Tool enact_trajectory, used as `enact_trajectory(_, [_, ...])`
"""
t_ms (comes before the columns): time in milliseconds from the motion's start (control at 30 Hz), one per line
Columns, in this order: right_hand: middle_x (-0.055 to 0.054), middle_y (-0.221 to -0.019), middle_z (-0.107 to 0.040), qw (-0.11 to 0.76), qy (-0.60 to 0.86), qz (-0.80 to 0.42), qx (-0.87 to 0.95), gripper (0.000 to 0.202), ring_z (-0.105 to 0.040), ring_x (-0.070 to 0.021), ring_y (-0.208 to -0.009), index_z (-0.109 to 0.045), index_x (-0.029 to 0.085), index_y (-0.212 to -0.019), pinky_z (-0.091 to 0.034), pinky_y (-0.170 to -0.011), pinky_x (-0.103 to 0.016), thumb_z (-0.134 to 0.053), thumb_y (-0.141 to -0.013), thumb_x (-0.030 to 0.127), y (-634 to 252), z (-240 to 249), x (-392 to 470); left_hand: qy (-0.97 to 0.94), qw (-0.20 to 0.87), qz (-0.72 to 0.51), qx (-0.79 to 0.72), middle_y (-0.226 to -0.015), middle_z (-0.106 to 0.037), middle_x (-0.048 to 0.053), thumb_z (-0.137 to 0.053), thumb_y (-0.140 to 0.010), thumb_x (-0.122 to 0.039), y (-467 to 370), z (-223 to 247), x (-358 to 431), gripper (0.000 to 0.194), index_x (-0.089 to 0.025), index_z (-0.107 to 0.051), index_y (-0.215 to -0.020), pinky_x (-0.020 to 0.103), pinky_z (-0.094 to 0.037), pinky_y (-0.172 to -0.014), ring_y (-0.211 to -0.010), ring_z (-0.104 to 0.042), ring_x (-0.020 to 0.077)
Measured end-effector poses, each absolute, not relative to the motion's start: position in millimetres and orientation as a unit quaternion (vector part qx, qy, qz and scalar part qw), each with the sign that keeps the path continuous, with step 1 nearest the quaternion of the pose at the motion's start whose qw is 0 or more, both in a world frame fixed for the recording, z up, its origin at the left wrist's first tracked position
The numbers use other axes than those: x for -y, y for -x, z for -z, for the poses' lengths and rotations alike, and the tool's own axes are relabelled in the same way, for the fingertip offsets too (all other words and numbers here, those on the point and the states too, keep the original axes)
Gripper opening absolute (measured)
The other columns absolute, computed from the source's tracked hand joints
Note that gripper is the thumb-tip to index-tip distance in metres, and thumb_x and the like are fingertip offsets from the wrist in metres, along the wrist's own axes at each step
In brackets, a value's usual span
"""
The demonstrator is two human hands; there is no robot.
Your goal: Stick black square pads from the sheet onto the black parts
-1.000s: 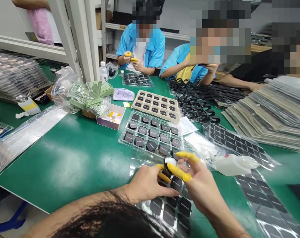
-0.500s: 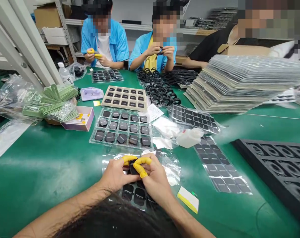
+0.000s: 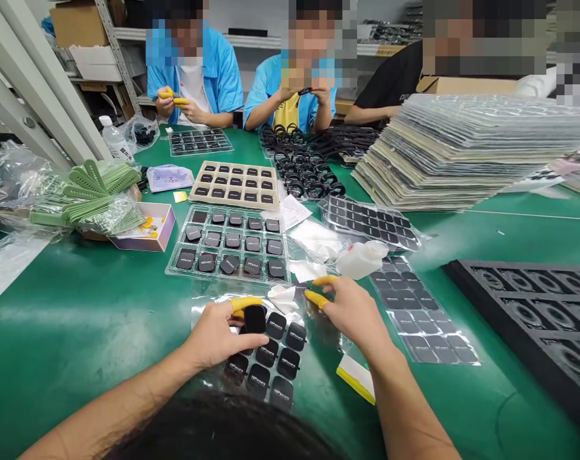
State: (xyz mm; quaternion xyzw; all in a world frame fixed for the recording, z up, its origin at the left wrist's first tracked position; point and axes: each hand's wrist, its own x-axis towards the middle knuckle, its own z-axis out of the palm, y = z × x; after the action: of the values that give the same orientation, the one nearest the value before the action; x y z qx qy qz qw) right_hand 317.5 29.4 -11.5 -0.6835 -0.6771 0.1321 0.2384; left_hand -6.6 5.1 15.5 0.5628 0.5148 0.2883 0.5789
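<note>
My left hand [image 3: 218, 335], with a yellow finger cot on its index finger, grips a black rounded-square watch face [image 3: 255, 319] between thumb and fingers. Beneath it lies a clear sheet of black rounded-square labels [image 3: 259, 381] printed "HiFuture". To the right, my right hand [image 3: 350, 313] is held low with thumb and index finger, both in yellow cots, spread apart. Its fingertips are close to a small dark label [image 3: 301, 289] and a crumpled white tissue [image 3: 283, 298]; whether they touch the label I cannot tell.
Behind my hands are a clear tray [image 3: 169, 268] of black square pieces and a beige tray [image 3: 194, 191]. A white bottle [image 3: 361, 258], label sheets [image 3: 421, 316], a yellow-edged pad [image 3: 354, 383] and a black foam tray [image 3: 455, 271] lie rightward. Co-workers sit across the table [image 3: 103, 332].
My right hand has left the watch face and moved right, its fingers opening. My left hand keeps hold of the watch face, and more of the label sheet shows. The view has shifted slightly.
</note>
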Motion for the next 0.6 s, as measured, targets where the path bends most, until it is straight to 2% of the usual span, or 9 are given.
enact_trajectory(67, [-0.008,-0.1,-0.08,0.264,0.643,-0.113,0.71,0.02,-0.074,-0.0273,-0.075,-0.089,0.032,-0.116,-0.058,-0.062,-0.038,-0.077,-0.106,0.044,-309.4,13.5,-27.4,-0.579,0.576,-0.285,-0.502,-0.111,-0.098,-0.002,-0.098,-0.075,-0.029,7.3,-15.8,-4.7,0.053,-0.026,-0.096,-0.127,0.044,-0.076,-0.109,-0.104,-0.095,0.0288])
enact_trajectory(133, [-0.008,-0.11,-0.082,0.278,0.572,-0.123,0.762,0.02,-0.079,-0.0282,-0.088,-0.09,0.034,-0.122,-0.063,-0.071,-0.038,-0.075,-0.108,0.038,-295.2,15.7,-26.2,-0.59,0.57,-0.278,-0.5,-0.114,-0.098,0.0,-0.096,-0.075,-0.028,8.0,-14.5,-4.4,0.052,-0.023,-0.096,-0.127,0.041,-0.076,-0.108,-0.104,-0.095,0.0289])
enact_trajectory(267, [-0.007,-0.11,-0.087,0.268,0.517,-0.137,0.802,0.017,-0.08,-0.0306,-0.096,-0.086,0.033,-0.099,-0.067,-0.077,-0.041,-0.072,-0.106,0.025,-278.7,15.7,-27.1,-0.608,0.555,-0.268,-0.501,-0.114,-0.098,0.002,-0.096,-0.075,-0.031,9.1,-9.1,-4.1,0.054,-0.022,-0.096,-0.129,0.039,-0.076,-0.108,-0.106,-0.094,0.029])
enact_trajectory(367, [-0.007,-0.116,-0.09,0.328,0.478,-0.153,0.8,0.013,-0.082,-0.0319,-0.102,-0.081,0.032,-0.098,-0.07,-0.087,-0.047,-0.073,-0.107,0.027,-272.0,7.8,-22.0,-0.608,0.557,-0.269,-0.498,-0.113,-0.098,0.001,-0.097,-0.076,-0.034,9.1,-5.6,-4.0,0.059,-0.022,-0.095,-0.134,0.037,-0.075,-0.109,-0.106,-0.093,0.0277])
enact_trajectory(433, [-0.005,-0.11,-0.09,0.362,0.416,-0.183,0.814,0.009,-0.082,-0.0292,-0.096,-0.081,0.033,-0.106,-0.069,-0.086,-0.046,-0.076,-0.11,0.027,-260.0,2.6,-14.9,-0.613,0.554,-0.269,-0.495,-0.112,-0.098,0.001,-0.096,-0.075,-0.032,8.8,-4.0,-4.1,0.06,-0.022,-0.095,-0.134,0.035,-0.075,-0.107,-0.103,-0.093,0.0269])
enact_trajectory(500, [-0.003,-0.099,-0.087,0.371,0.356,-0.187,0.837,0.016,-0.078,-0.0261,-0.085,-0.083,0.036,-0.117,-0.066,-0.077,-0.042,-0.073,-0.112,0.023,-243.5,0.8,-8.1,-0.631,0.542,-0.261,-0.491,-0.107,-0.097,-0.001,-0.091,-0.075,-0.027,8.5,-2.7,-4.6,0.055,-0.022,-0.096,-0.129,0.034,-0.074,-0.102,-0.099,-0.091,0.0256])
enact_trajectory(600, [-0.004,-0.094,-0.082,0.378,0.342,-0.134,0.85,0.026,-0.074,-0.0244,-0.079,-0.085,0.035,-0.125,-0.061,-0.069,-0.04,-0.07,-0.113,0.017,-225.4,3.5,-3.0,-0.629,0.54,-0.261,-0.495,-0.102,-0.095,-0.002,-0.089,-0.076,-0.028,8.0,-0.1,-5.7,0.05,-0.024,-0.097,-0.125,0.033,-0.073,-0.096,-0.094,-0.089,0.0247])
